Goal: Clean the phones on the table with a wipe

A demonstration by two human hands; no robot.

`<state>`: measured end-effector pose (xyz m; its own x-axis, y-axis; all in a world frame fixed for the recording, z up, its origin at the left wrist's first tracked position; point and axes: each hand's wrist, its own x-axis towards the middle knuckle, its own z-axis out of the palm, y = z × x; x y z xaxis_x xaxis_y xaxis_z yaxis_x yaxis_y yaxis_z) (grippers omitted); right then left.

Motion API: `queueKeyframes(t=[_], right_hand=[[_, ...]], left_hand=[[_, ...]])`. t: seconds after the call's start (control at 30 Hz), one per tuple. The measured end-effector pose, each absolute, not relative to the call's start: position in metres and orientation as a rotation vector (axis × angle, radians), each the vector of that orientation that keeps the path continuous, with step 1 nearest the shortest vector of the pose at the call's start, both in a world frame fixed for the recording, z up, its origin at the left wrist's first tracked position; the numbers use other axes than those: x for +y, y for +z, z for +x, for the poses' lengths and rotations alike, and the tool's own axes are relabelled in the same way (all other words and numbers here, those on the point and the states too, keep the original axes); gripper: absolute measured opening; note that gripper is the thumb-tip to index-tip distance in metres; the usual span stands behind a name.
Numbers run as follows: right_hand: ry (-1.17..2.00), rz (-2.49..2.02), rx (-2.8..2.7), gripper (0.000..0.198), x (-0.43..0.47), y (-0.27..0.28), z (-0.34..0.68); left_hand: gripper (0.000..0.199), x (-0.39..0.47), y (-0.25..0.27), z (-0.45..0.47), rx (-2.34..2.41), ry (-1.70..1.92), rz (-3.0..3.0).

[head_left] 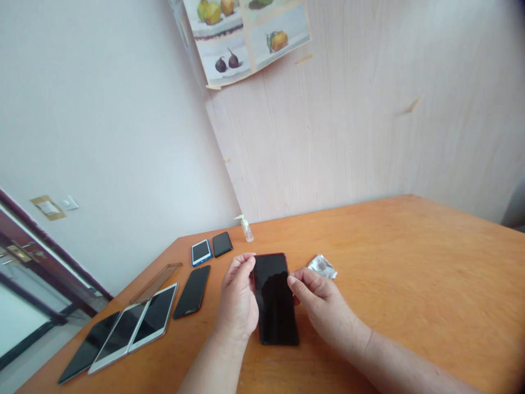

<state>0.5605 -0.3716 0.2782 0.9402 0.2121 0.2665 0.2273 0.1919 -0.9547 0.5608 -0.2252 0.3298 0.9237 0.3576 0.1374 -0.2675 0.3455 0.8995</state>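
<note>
Between my two hands is a smartphone with a dark screen facing me and a reddish edge along its top and side. My left hand grips its upper left edge, thumb at the corner. On the opposite side, my right hand pinches the right edge between thumb and fingers. The fingers behind the phone are partly hidden. Just beyond my right hand lies a crumpled whitish cloth or wipe.
A clear pump bottle stands at the back of the wooden table. To the left lie a blue-edged phone, small black phone, larger black phone, clear brownish case, white-framed devices and a dark tablet.
</note>
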Motion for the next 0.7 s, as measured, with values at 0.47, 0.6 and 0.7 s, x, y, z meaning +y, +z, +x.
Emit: queueKeyframes(t=[0.47,0.6,0.7], right_hand=[[0.023,-1.324,-0.358,0.032,-0.3736,0.2789,0.5602],[0.031,-1.334,-0.358,0.031,-0.3742,0.2790,0.5605],[0.025,-1.342,-0.361,0.031,-0.3745,0.2772,0.5611]], left_hand=[[0.021,-0.2248,0.3263,0.5620,0.085,0.324,0.960],[0.022,-0.2261,0.3266,0.5616,0.103,0.328,0.942],[0.021,-0.2258,0.3247,0.5626,0.061,0.333,0.967]])
